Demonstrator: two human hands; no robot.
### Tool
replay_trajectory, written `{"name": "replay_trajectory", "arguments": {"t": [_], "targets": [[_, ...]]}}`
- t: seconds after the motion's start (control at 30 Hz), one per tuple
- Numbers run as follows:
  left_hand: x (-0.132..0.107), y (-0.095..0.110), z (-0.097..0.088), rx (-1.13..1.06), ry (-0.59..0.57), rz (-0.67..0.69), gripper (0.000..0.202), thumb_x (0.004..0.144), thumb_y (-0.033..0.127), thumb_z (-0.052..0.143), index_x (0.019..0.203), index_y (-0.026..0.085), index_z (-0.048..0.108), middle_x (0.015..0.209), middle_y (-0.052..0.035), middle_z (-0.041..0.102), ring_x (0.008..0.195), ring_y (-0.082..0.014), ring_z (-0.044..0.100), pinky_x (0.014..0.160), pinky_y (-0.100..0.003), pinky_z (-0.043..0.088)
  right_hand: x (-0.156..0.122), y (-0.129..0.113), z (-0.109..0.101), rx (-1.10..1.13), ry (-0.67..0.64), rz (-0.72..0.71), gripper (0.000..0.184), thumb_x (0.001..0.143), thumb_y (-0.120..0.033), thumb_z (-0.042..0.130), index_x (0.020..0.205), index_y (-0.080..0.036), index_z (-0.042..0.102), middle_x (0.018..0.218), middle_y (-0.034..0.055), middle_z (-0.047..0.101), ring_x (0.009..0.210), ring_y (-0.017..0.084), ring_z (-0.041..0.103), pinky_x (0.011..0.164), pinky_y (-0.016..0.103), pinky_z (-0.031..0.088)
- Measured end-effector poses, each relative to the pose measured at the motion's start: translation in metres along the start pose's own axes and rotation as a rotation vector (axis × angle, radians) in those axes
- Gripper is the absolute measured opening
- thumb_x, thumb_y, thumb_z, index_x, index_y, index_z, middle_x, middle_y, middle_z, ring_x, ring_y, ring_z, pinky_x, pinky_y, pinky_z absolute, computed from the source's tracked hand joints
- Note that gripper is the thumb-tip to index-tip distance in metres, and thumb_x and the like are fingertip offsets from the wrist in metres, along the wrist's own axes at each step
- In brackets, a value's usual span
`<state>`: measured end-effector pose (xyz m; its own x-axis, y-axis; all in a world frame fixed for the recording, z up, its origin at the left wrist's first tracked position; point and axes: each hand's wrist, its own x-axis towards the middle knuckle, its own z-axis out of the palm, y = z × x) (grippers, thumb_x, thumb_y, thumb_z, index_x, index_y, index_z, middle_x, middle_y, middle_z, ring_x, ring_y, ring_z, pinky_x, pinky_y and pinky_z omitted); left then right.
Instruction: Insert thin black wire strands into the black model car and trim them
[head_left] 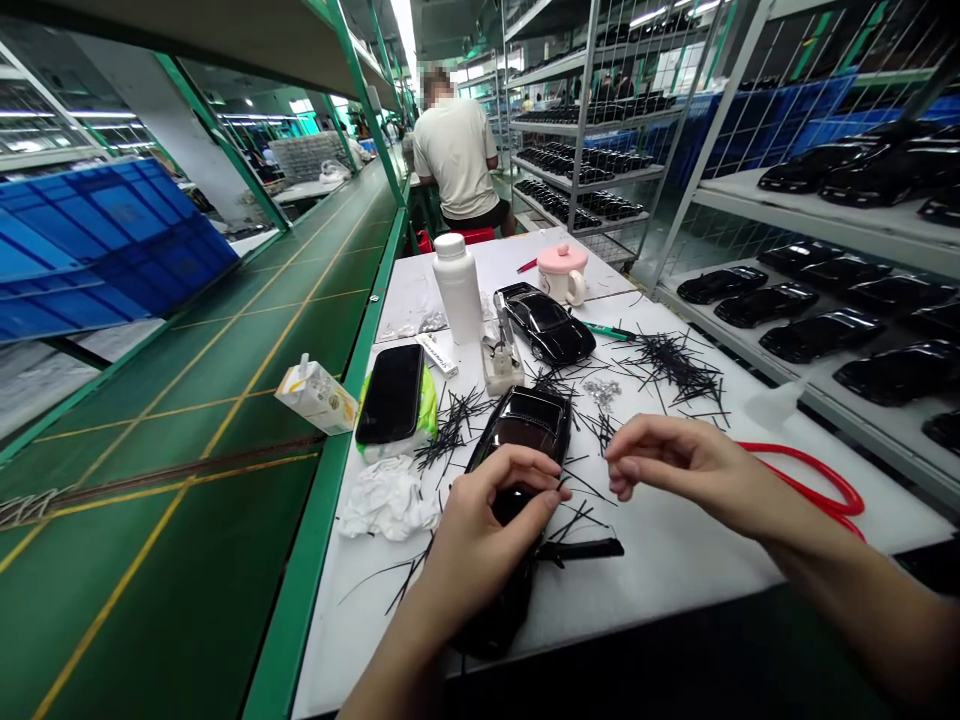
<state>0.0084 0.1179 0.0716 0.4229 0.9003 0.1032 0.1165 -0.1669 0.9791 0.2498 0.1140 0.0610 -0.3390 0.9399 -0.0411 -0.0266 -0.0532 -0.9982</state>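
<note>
Over the near black model car (527,420), my left hand (491,520) curls with thumb and fingertips close together in a pinch. It covers the car's middle, and any small part at its fingertips is too small to make out. My right hand (679,465) hovers just right of the car, thumb and fingers also pinched, their contents hidden. Under and around both hands lie thin black strips (581,520). A longer black part with a flat bar (589,549) extends beside the car, below my left fingertips. Small clear pieces (602,393) lie in a pile beyond my right hand.
Behind stand a second model car (546,325), a white bottle (458,290), a power strip (501,360) and a lidded mug (562,275). A phone (391,393) and crumpled tissue (390,500) lie left. A red cable (821,480) lies right. A conveyor (180,440) borders the table.
</note>
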Motion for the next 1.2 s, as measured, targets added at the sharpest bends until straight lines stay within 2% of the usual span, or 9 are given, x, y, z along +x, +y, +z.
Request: {"name": "replay_trajectory", "arguments": {"t": [0.2,0.37,0.6,0.73,0.87,1.2], "targets": [[0.000,-0.001,0.002,0.056,-0.001,0.019,0.010,0.089,0.017,0.067,0.097,0.021,0.065,0.090,0.0044,0.072,0.084,-0.0062,0.068,0.080,-0.013,0.052,0.004,0.025,0.016,0.301,0.057,0.082,0.020,0.077,-0.031,0.083,0.087,-0.018,0.072,0.079,0.0046,0.075,0.074,0.017,0.073,0.073,0.029,0.060],[0.001,-0.001,0.004,0.106,-0.014,0.031,0.008,0.088,0.016,0.067,0.096,0.019,0.066,0.088,0.0029,0.072,0.080,-0.0070,0.068,0.076,-0.015,0.052,0.001,0.028,0.027,0.411,0.064,0.130,0.020,0.074,-0.028,0.085,0.084,-0.018,0.071,0.077,0.0037,0.075,0.073,0.016,0.074,0.069,0.026,0.061],[0.000,-0.002,0.006,0.195,-0.013,0.050,0.006,0.088,0.018,0.067,0.094,0.019,0.067,0.088,0.0011,0.072,0.074,-0.0083,0.066,0.069,-0.018,0.051,0.001,0.028,0.030,0.424,0.059,0.165,0.022,0.073,-0.030,0.086,0.080,-0.017,0.069,0.076,0.0041,0.073,0.071,0.016,0.072,0.063,0.023,0.059],[0.001,-0.002,0.006,0.232,-0.019,0.072,0.007,0.088,0.018,0.066,0.095,0.020,0.067,0.088,0.0017,0.072,0.069,-0.0074,0.063,0.064,-0.017,0.049,-0.001,0.031,0.031,0.382,0.033,0.106,0.015,0.080,-0.030,0.081,0.082,-0.018,0.072,0.077,0.0016,0.070,0.067,0.011,0.066,0.063,0.020,0.054],[0.001,0.000,0.006,0.251,-0.025,0.095,0.007,0.087,0.016,0.066,0.093,0.020,0.067,0.087,0.0021,0.072,0.069,-0.0070,0.063,0.065,-0.017,0.048,-0.002,0.031,0.035,0.298,0.014,0.042,0.011,0.083,-0.030,0.077,0.082,-0.020,0.073,0.080,0.0000,0.065,0.066,0.008,0.059,0.064,0.019,0.047],[0.000,-0.003,0.005,0.302,-0.036,0.095,0.008,0.087,0.018,0.065,0.095,0.021,0.068,0.084,0.0014,0.072,0.071,-0.0100,0.064,0.069,-0.021,0.048,-0.002,0.028,0.037,0.258,0.025,0.089,0.015,0.083,-0.033,0.076,0.083,-0.018,0.072,0.078,0.0021,0.063,0.067,0.012,0.055,0.064,0.025,0.045]]}}
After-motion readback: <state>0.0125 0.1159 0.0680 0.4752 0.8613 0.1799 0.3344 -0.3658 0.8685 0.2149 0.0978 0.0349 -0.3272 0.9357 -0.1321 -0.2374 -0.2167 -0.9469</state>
